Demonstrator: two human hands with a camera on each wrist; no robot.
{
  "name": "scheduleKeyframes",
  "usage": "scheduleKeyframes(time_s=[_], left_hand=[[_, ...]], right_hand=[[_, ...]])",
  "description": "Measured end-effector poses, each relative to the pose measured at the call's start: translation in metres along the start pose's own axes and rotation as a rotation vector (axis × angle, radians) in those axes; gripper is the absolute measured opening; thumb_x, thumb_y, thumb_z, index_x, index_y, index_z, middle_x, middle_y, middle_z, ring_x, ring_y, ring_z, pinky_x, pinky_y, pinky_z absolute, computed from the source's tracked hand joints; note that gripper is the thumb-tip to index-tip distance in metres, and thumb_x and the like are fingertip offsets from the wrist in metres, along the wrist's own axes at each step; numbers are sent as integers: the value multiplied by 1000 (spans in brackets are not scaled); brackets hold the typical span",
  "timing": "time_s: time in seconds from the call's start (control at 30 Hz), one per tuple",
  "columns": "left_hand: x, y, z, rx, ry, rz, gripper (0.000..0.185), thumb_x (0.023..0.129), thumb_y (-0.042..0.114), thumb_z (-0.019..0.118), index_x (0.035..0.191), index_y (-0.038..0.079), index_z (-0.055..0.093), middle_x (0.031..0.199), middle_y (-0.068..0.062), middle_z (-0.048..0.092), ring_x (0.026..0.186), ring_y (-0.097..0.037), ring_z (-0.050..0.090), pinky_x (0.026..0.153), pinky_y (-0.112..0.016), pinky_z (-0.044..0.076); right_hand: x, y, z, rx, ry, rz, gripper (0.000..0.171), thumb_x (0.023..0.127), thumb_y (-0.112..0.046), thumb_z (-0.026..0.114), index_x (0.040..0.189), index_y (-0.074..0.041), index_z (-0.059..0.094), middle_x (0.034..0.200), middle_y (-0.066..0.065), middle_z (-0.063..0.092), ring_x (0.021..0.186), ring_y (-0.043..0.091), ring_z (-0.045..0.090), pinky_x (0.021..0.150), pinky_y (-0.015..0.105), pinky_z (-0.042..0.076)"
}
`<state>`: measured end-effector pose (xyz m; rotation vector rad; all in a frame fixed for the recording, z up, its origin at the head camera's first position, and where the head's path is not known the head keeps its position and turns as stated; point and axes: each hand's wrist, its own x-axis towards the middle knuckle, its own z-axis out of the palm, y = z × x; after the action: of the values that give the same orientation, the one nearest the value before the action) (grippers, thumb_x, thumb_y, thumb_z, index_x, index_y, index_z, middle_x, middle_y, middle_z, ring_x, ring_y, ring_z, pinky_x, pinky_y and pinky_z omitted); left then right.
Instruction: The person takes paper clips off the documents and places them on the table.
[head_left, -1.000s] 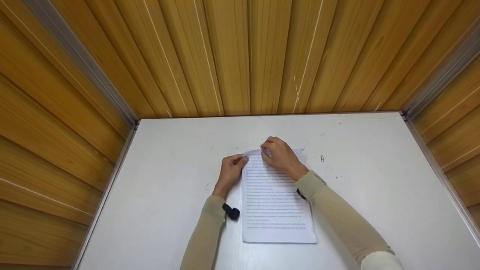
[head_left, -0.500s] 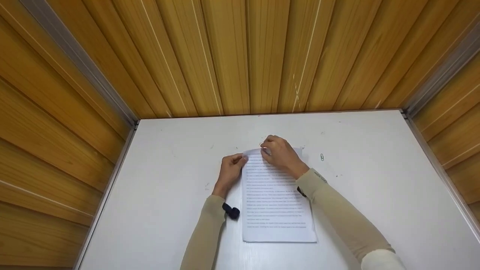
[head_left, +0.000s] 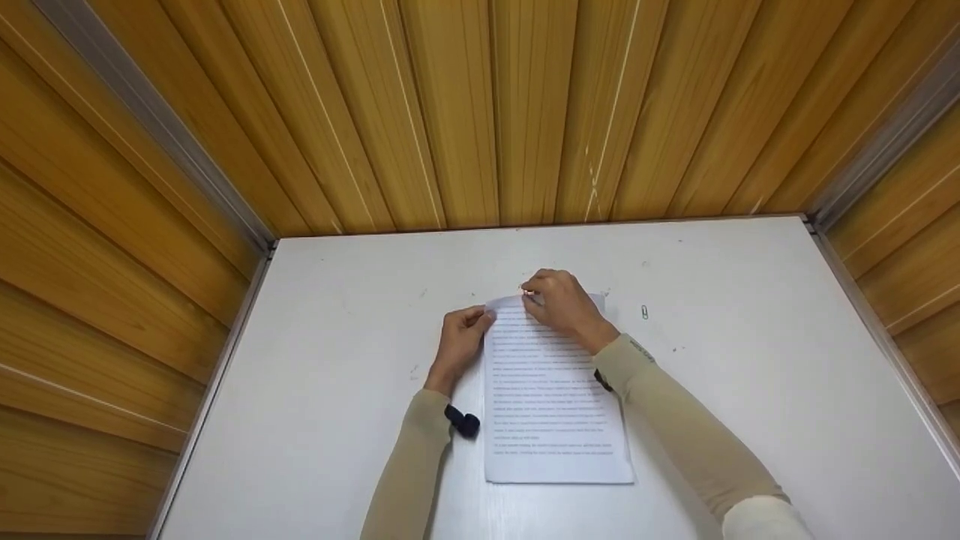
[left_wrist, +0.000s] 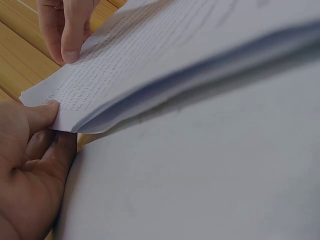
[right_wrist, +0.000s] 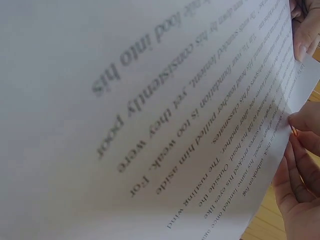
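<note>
My left hand (head_left: 459, 341) pinches the far left corner of the sheets (head_left: 553, 397), thumb on top and fingers curled beneath; the left wrist view shows that corner (left_wrist: 65, 112) lifted off the desk (head_left: 337, 360), with several page edges stacked together. My right hand (head_left: 564, 306) grips the far edge of the same sheets, a little right of that corner, fingers curled over the top. In the right wrist view a small orange-red thing (right_wrist: 293, 131) sits between my fingertips right at the paper's edge; I cannot tell for sure what it is.

The sheets lie in the middle of the desk, printed side up. Their long axis runs straight away from me, near short edge toward my body, far short edge toward the wooden wall (head_left: 480, 112). The near end rests flat; only the far end is raised in my grip. The lines of text run across, left to right.

A clip (head_left: 644, 312) lies on the desk to the right of my right hand, apart from the sheets.
</note>
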<state>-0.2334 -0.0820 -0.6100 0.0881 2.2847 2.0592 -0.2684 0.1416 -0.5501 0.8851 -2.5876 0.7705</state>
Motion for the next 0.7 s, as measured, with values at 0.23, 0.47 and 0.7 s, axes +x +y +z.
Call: scheduleKeyframes(time_s=[0.23, 0.47, 0.7], left_hand=[[0, -1, 0, -5, 0, 12, 26, 107, 15, 67, 126, 0, 77, 107, -14, 81, 86, -17, 76, 75, -25, 58], [0, -2, 1, -10, 10, -11, 27, 107, 17, 67, 127, 2, 77, 108, -13, 81, 86, -17, 76, 75, -24, 58], [-1, -2, 0, -16, 8, -1, 26, 107, 16, 67, 126, 3, 78, 108, -13, 81, 85, -17, 75, 74, -24, 58]], right_hand=[[0, 1, 1, 60, 25, -9, 13, 91, 1, 76, 103, 6, 81, 97, 18, 78, 88, 30, 77, 78, 41, 64], [-1, 1, 1, 80, 20, 12, 13, 91, 2, 76, 103, 6, 81, 98, 19, 78, 89, 31, 76, 80, 42, 63], [0, 0, 0, 118, 13, 45, 13, 92, 1, 77, 104, 5, 80, 98, 17, 78, 90, 30, 75, 80, 41, 62]])
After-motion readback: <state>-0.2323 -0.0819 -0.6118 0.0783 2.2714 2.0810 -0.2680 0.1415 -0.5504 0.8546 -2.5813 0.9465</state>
